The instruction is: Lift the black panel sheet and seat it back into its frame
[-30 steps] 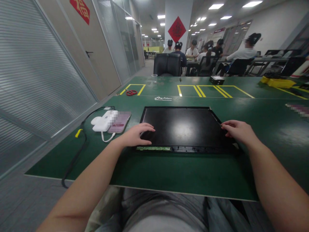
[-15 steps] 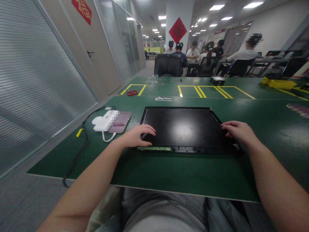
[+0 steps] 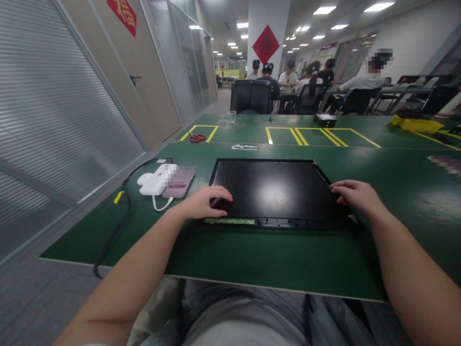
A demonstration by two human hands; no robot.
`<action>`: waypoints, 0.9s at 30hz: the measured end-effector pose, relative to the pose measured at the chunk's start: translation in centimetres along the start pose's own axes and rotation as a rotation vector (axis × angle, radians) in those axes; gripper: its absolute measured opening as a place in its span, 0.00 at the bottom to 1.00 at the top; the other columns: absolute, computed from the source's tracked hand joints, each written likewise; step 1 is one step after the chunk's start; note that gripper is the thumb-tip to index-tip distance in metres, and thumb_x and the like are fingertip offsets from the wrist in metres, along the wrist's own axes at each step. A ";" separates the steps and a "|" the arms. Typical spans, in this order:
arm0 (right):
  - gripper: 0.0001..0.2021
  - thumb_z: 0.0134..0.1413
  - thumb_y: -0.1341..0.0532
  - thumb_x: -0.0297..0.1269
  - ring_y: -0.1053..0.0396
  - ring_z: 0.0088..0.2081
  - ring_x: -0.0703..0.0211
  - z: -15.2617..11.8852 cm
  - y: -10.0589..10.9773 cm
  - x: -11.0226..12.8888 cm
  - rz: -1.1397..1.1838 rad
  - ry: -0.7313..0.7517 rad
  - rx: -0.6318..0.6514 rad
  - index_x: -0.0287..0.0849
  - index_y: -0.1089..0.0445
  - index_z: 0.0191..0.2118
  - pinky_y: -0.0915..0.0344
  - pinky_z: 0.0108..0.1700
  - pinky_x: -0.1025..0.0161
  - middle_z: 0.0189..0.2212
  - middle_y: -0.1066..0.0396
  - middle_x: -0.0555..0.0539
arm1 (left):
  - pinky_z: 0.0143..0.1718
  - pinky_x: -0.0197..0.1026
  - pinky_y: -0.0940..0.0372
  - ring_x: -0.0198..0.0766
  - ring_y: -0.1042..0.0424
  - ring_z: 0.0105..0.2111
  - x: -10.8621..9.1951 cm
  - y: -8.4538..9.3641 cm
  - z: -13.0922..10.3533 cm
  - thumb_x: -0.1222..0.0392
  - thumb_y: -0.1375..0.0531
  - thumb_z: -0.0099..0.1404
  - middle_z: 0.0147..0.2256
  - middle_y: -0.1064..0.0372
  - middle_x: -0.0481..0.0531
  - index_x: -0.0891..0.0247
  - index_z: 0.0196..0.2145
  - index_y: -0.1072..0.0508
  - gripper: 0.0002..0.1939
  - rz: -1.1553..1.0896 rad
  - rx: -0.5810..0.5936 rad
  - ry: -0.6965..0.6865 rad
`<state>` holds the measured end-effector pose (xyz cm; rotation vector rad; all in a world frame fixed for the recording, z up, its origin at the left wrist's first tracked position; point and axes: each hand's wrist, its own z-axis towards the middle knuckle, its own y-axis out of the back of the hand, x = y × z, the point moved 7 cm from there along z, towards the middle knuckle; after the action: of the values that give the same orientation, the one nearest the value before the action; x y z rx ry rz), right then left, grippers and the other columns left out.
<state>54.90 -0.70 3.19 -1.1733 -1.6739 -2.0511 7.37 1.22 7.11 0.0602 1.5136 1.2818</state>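
A black screen panel (image 3: 266,185) lies flat on the green table in front of me, a bright reflection on its dark surface. Along its near edge runs a green circuit board strip (image 3: 230,221). My left hand (image 3: 209,202) is curled over the panel's left edge near the front corner, fingers on top and thumb by the near side. At the right edge, my right hand (image 3: 355,196) pinches the rim between thumb and fingers. The undersides of both grips are hidden.
Left of the panel are a white device (image 3: 158,180), a phone (image 3: 180,181) and a black cable (image 3: 124,223). Farther back lie red scissors (image 3: 197,138), thin white pieces (image 3: 244,147) and a black box (image 3: 324,120). Several people sit at tables beyond.
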 end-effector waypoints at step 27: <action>0.05 0.46 0.32 0.27 0.31 0.21 0.63 -0.8 0.1 0.5 0.304 -0.141 -0.039 0.43 0.21 0.31 0.34 0.22 0.67 0.25 0.23 0.47 | 0.34 0.43 0.40 0.46 0.27 0.31 6.2 2.6 -1.1 0.59 0.40 0.66 0.29 0.27 0.52 0.58 0.29 0.30 0.07 0.499 -0.263 0.608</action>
<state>54.28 -1.36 3.63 -1.5118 -1.4123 -1.8586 2.66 5.46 4.67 -0.1456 1.8919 2.0203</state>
